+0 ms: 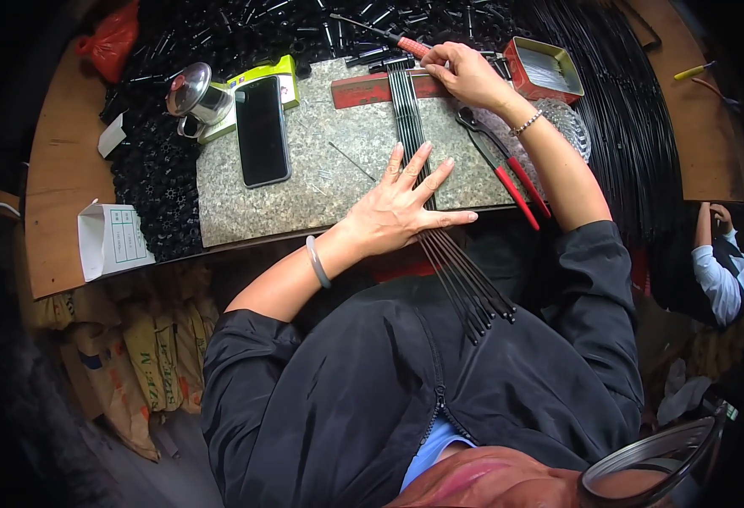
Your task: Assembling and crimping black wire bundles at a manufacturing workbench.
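My left hand [393,203] lies with fingers spread across a bundle of thin black rods [465,271], pressing them on the edge of a speckled stone slab [219,203]. The rods' near ends, with small knobs, fan out over my lap. Their far ends cross a red bar [363,91] on the slab. Past that bar my right hand [473,78] is closed, fingers curled round the end of a red-handled tool [412,46] whose thin shaft points far left. Those fingers partly hide the handle. Red-handled pliers [507,173] rest below my right wrist.
A phone [262,131] leans on a green box [285,72] beside a lidded glass cup [198,97]. Black small parts [156,186] heap around the slab. A red tin [545,72], glass dish [568,127] and long black rods [617,110] stand right. Another person [719,271] sits far right.
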Available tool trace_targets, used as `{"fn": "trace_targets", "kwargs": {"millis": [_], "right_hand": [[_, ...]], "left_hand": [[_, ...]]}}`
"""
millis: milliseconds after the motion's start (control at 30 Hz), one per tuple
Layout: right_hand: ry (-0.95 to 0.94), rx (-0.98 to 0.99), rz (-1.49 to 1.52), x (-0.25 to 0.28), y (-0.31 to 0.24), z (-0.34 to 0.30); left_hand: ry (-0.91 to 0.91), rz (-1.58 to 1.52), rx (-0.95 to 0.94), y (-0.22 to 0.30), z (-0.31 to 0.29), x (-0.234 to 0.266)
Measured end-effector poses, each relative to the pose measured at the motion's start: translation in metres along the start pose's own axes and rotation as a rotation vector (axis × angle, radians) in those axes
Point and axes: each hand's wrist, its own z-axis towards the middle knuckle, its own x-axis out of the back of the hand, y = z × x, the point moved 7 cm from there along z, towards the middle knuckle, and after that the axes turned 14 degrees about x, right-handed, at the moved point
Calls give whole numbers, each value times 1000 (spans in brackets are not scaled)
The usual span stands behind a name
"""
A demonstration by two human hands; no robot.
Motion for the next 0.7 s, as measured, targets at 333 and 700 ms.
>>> {"fn": "trace_targets", "kwargs": {"millis": [333,700], "right_hand": [[-23,-40,65,-6,-3,6],[-43,-32,243,-10,-3,13]], "left_hand": [[-25,-8,-7,-1,-1,-1],[-18,-24,-7,-1,-1,-1]]}}
